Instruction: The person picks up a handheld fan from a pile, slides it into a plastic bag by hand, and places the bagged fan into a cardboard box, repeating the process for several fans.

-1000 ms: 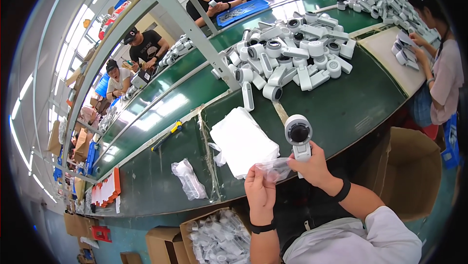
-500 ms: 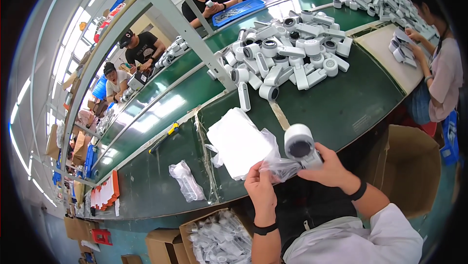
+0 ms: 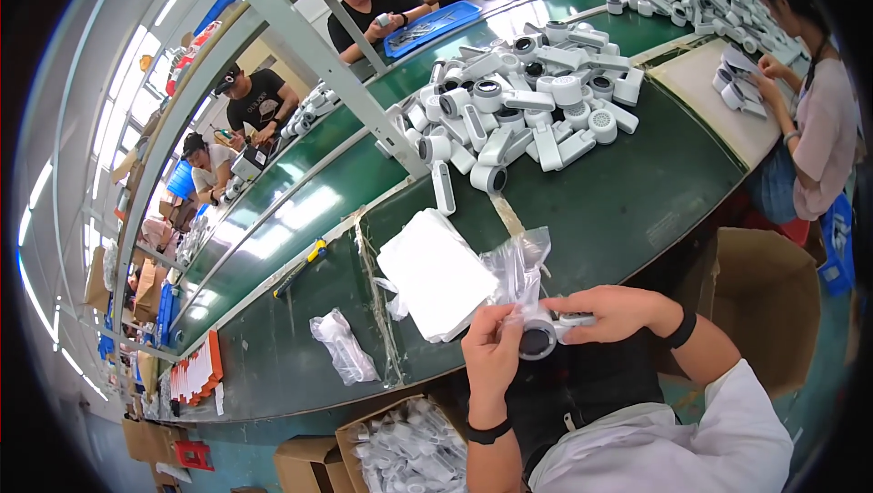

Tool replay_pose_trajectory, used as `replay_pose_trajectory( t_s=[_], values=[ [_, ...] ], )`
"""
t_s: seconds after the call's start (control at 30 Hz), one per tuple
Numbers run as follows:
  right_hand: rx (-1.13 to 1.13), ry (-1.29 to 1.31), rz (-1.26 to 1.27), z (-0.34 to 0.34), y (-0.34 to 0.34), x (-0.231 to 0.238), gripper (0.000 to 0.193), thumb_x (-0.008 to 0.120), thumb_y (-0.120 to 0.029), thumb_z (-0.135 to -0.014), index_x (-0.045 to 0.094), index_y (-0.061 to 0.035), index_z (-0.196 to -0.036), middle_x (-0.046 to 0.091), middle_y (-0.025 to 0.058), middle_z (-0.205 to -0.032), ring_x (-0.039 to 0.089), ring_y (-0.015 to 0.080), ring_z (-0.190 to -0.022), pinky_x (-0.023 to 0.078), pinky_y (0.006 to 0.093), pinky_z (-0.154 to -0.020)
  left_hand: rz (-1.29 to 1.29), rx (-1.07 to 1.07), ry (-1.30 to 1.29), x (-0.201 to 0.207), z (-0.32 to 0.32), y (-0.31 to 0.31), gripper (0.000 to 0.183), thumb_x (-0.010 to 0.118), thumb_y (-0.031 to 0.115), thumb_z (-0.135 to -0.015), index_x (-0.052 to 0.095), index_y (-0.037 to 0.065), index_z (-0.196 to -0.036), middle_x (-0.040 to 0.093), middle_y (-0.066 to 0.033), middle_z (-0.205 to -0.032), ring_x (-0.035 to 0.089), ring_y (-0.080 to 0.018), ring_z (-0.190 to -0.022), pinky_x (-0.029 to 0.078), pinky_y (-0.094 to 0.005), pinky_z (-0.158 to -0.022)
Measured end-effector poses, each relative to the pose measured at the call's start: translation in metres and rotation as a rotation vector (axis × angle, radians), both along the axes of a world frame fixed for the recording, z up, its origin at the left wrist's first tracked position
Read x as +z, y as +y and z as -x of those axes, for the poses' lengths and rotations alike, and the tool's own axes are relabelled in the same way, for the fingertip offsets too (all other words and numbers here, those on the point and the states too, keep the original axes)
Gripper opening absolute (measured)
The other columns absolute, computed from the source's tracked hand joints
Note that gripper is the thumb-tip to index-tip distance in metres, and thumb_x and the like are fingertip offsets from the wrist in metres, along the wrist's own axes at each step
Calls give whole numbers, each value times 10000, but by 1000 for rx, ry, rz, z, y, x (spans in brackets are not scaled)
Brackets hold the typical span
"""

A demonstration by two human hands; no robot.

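In front of me, my right hand (image 3: 614, 314) grips a small white device (image 3: 536, 338) by its handle; its round, dark-faced head points down towards me. My left hand (image 3: 492, 347) pinches a clear plastic bag (image 3: 520, 266) at the head of the device. The bag stands up above my fingers, and how far the device is inside it I cannot tell. Just beyond my left hand lies a stack of white sheets (image 3: 436, 275). A bagged device (image 3: 343, 347) rests on the green table (image 3: 264, 347) further left.
A large heap of similar white devices (image 3: 518, 102) covers the table's far side. A yellow-and-black cutter (image 3: 300, 267) lies at left. Below the edge stand a carton of bagged devices (image 3: 409, 447) and, at right, an open carton (image 3: 764, 311). A co-worker (image 3: 818, 129) sits at right.
The device has turned from head-up to head-down and come nearer to me. The bag has swung from lying between my hands to standing above them.
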State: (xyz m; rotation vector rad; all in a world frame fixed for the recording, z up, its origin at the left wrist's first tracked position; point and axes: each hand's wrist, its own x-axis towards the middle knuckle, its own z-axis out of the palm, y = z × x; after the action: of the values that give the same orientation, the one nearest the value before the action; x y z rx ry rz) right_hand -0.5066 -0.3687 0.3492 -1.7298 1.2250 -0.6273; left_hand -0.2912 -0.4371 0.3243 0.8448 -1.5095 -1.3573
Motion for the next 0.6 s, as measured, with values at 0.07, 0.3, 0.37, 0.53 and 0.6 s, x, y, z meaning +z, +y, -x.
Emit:
replay_pose_trajectory(
  t_s=[0.07, 0.3, 0.37, 0.53, 0.6],
  values=[
    [-112, 9, 66, -8, 1, -10, 643, 643, -242, -911, 362, -101, -1472, 659, 140, -1096, 660, 245, -886, 516, 330, -803, 77, 49, -46, 3, -2, 3, 102, 635, 9, -899, 666, -10, -995, 565, 30, -802, 489, -41, -693, 387, -187, -613],
    [-540, -578, -159, -49, 6, -22, 658, 661, -175, -887, 360, -62, -1461, 637, 68, -995, 573, 114, -627, 511, 274, -647, 369, 289, -193, -5, 13, 19, 72, 658, 19, -883, 648, -1, -951, 542, 5, -786, 488, -58, -680, 397, -202, -609],
    [-584, -636, -181, -54, 1, -41, 674, 663, -152, -884, 340, -50, -1468, 640, 71, -1020, 603, 121, -728, 508, 264, -704, 403, 200, -207, -11, 20, 26, 75, 656, 13, -867, 644, 8, -941, 567, -48, -761, 525, -120, -633, 425, -243, -581],
    [-721, -720, 151, -56, -15, -60, 568, 658, -137, -902, 417, -14, -1400, 640, 59, -1040, 604, 94, -881, 512, 249, -757, 502, -114, -184, -8, 26, 46, 159, 660, -59, -802, 636, 15, -941, 603, -108, -798, 586, -205, -644, 478, -279, -600],
    [-722, -872, -51, -52, -13, -51, 426, 658, -173, -925, 505, -11, -1288, 640, 35, -1003, 621, 93, -817, 544, 261, -712, 378, -196, -139, -9, 18, 45, 139, 647, -66, -820, 632, 11, -935, 611, -100, -861, 612, -181, -709, 507, -271, -656]
  ],
)
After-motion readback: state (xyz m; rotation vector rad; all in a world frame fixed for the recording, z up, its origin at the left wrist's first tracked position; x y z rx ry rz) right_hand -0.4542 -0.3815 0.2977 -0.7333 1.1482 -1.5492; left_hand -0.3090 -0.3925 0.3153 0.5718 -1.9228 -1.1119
